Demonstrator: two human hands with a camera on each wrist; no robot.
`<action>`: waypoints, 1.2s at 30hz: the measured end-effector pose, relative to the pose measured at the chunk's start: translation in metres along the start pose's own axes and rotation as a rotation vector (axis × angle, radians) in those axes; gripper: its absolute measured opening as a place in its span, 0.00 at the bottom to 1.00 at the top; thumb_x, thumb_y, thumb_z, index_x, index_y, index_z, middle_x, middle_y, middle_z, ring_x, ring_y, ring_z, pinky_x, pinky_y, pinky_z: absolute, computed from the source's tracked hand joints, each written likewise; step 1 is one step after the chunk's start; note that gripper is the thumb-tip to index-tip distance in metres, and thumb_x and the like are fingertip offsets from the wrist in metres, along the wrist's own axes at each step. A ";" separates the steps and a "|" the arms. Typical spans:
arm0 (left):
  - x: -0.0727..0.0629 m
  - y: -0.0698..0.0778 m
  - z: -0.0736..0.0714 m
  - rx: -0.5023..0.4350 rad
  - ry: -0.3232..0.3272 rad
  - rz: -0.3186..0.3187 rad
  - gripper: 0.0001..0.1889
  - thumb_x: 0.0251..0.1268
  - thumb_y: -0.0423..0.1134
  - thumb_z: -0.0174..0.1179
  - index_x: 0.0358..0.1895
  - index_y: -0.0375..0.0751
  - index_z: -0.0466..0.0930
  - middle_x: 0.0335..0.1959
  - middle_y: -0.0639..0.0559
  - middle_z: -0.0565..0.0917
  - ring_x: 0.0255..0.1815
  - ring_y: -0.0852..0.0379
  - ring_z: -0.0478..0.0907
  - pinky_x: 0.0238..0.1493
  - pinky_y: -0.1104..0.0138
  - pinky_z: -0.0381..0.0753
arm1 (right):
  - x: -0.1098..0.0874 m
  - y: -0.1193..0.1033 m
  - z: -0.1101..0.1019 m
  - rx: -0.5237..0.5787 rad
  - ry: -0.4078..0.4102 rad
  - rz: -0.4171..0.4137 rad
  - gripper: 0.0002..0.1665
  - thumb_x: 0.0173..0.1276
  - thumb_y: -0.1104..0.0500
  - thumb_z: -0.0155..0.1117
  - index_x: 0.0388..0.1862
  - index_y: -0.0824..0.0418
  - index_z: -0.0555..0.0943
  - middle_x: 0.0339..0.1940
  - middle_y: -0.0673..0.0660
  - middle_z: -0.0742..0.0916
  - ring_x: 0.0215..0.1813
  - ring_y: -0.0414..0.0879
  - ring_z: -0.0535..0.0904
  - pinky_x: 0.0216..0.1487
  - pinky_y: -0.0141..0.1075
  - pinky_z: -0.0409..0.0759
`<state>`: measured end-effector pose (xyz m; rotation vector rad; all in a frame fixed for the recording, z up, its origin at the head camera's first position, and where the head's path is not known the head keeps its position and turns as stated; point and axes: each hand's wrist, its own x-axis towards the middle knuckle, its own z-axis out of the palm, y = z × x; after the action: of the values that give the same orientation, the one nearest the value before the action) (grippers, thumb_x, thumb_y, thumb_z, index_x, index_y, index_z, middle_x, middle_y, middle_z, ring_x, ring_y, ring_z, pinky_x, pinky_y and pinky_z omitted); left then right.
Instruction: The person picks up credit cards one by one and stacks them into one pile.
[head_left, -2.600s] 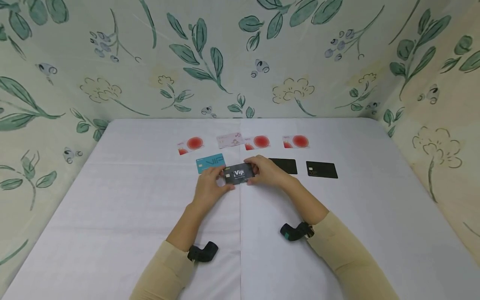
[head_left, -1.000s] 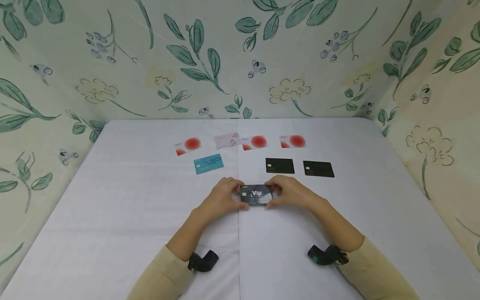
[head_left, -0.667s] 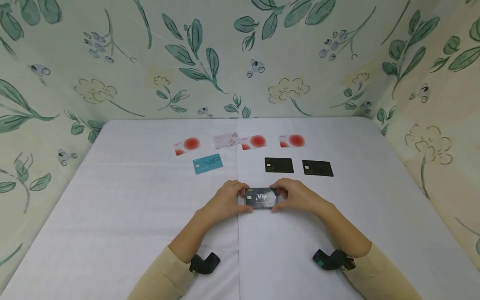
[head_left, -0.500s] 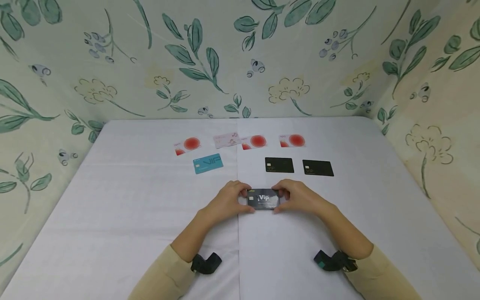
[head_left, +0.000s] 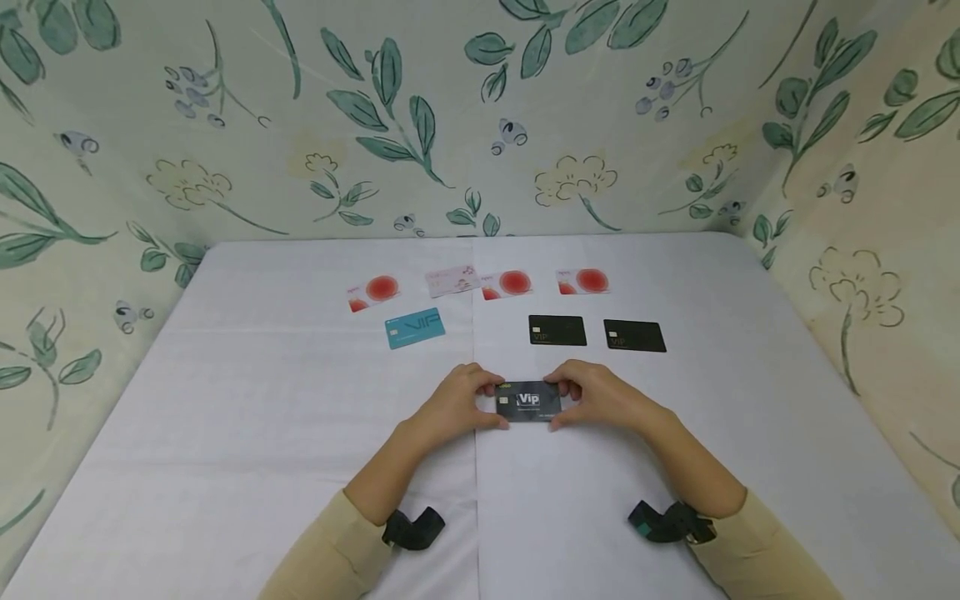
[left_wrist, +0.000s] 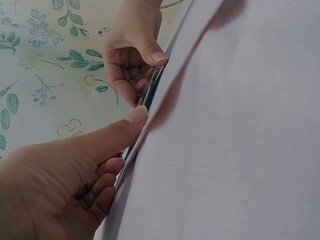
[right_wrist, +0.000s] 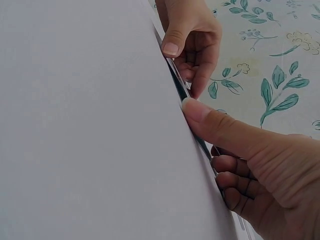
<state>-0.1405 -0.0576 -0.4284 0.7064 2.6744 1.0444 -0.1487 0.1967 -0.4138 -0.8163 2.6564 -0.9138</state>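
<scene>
A dark grey card (head_left: pixel 528 402) printed "Vip" lies face up near the middle of the white-covered table. My left hand (head_left: pixel 456 403) pinches its left end between thumb and fingers. At the opposite end, my right hand (head_left: pixel 600 396) pinches the card the same way. Both wrist views look almost edge-on at it, so only a thin dark strip of the card (right_wrist: pixel 176 85) shows between the two thumbs. Behind the hands lie a blue VIP card (head_left: pixel 415 328) to the left and two black VIP cards, one (head_left: pixel 557 330) near the middle and another (head_left: pixel 635 336) further right.
Along the back is a row of red-and-white cards: one at left (head_left: pixel 373 292), one in the middle (head_left: pixel 507 284), one at right (head_left: pixel 582 282). A pale pink card (head_left: pixel 452 281) meets the middle one's edge. Leaf-patterned cloth (head_left: pixel 480 125) hangs behind the table (head_left: pixel 262 400).
Both hands have brought the dark grey card from beside the blue card toward the person and to the right. Over the last half second it shifts only slightly. The other cards stay put.
</scene>
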 end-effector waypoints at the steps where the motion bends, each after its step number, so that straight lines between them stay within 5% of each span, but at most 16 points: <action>1: 0.000 0.000 0.000 0.002 0.001 -0.001 0.31 0.43 0.47 0.76 0.54 0.41 0.80 0.34 0.57 0.73 0.41 0.58 0.68 0.42 0.67 0.71 | 0.000 0.000 0.000 -0.003 0.002 -0.003 0.37 0.41 0.49 0.81 0.50 0.64 0.80 0.32 0.49 0.77 0.34 0.42 0.71 0.35 0.30 0.72; 24: 0.001 -0.002 -0.003 -0.042 -0.006 -0.040 0.35 0.39 0.46 0.78 0.57 0.39 0.79 0.30 0.58 0.72 0.35 0.59 0.68 0.35 0.69 0.69 | -0.001 0.002 -0.001 -0.020 0.027 -0.063 0.38 0.39 0.46 0.82 0.48 0.62 0.81 0.31 0.48 0.77 0.34 0.40 0.71 0.35 0.30 0.73; 36: 0.004 -0.004 0.000 -0.104 0.062 -0.030 0.32 0.43 0.46 0.76 0.55 0.37 0.79 0.30 0.57 0.76 0.33 0.59 0.71 0.36 0.69 0.73 | -0.001 0.006 -0.003 0.013 0.070 -0.032 0.41 0.39 0.49 0.82 0.53 0.63 0.79 0.31 0.49 0.78 0.33 0.42 0.72 0.35 0.30 0.73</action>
<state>-0.1454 -0.0583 -0.4307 0.6225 2.6501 1.2064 -0.1512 0.2028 -0.4146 -0.8406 2.7018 -0.9834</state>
